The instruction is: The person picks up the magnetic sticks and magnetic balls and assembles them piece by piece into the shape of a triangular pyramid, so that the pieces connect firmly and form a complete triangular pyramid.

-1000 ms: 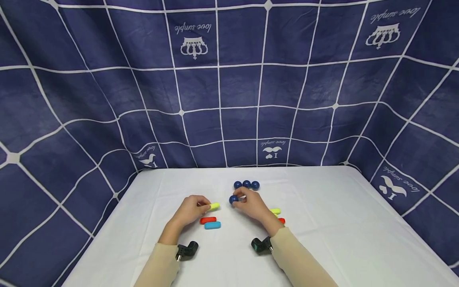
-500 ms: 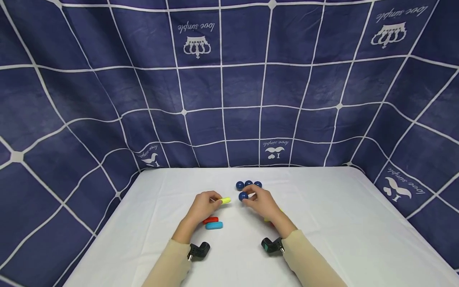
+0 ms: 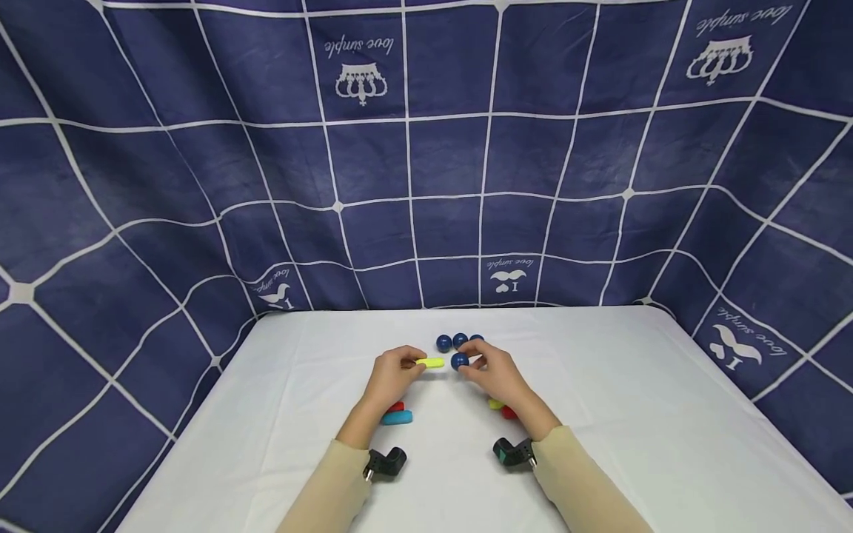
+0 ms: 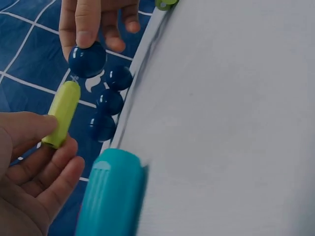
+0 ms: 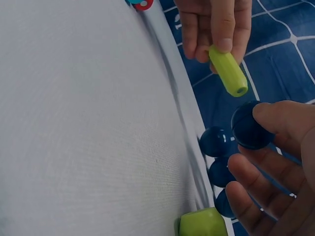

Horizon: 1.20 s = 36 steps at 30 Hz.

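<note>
My left hand (image 3: 389, 377) pinches a yellow-green ribbed rod (image 3: 433, 363) between thumb and fingers, its free end pointing right. Facing it, my right hand (image 3: 496, 374) holds a glossy dark blue ball (image 3: 460, 361) by thumb and fingertips. A small gap separates rod and ball in the head view. In the right wrist view, the rod (image 5: 229, 73) shows a hole in its end, and a seam line runs across the ball (image 5: 250, 125). Both pieces appear held above the white table (image 3: 440, 481).
Several more pieces lie about: three blue balls (image 3: 444, 343) in a row behind the hands, a light blue rod (image 3: 397, 417) and a red rod (image 3: 396, 406) near the left forearm, a yellow rod (image 3: 496, 404) and a red rod (image 3: 509, 412) partly behind the right forearm.
The left hand has carried the yellow-green rod right and away from me. The right hand has shifted the ball slightly right and away. The gap between rod and ball has narrowed.
</note>
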Tool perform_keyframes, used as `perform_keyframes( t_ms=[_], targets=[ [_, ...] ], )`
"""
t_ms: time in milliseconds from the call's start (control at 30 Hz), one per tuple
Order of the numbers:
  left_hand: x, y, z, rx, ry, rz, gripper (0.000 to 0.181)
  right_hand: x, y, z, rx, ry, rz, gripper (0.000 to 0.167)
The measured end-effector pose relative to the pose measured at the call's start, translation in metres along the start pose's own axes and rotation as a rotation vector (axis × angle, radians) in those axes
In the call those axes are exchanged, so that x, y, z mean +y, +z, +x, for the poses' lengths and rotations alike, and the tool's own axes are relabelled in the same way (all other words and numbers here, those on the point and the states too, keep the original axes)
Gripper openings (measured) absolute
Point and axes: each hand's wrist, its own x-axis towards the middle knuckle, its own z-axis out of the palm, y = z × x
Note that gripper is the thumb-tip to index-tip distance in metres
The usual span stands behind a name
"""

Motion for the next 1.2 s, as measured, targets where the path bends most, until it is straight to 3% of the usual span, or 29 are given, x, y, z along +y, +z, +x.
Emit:
perform_keyframes(
  t_ms=[233,567,933,1200],
  targets=[
    [-0.007,0.005,-0.008,0.022,-0.005,-0.048,0.016,-0.001,0.001,-0.003,-0.017,-0.033,0.019,0.032],
    [-0.007,0.009,-0.011,-0.016,0.008,-0.05,0.021,0.0,0.003,-0.004,-0.022,-0.052,0.053,0.032],
    [-0.008,0.009,-0.012,-0.091,0.111,0.061,0.026,0.002,0.008,-0.004,-0.03,-0.102,0.041,0.035],
    [-0.009,0.009,-0.013,-0.13,0.119,0.109,0.019,0.0,0.011,-0.006,-0.038,-0.142,0.015,0.037]
  ],
)
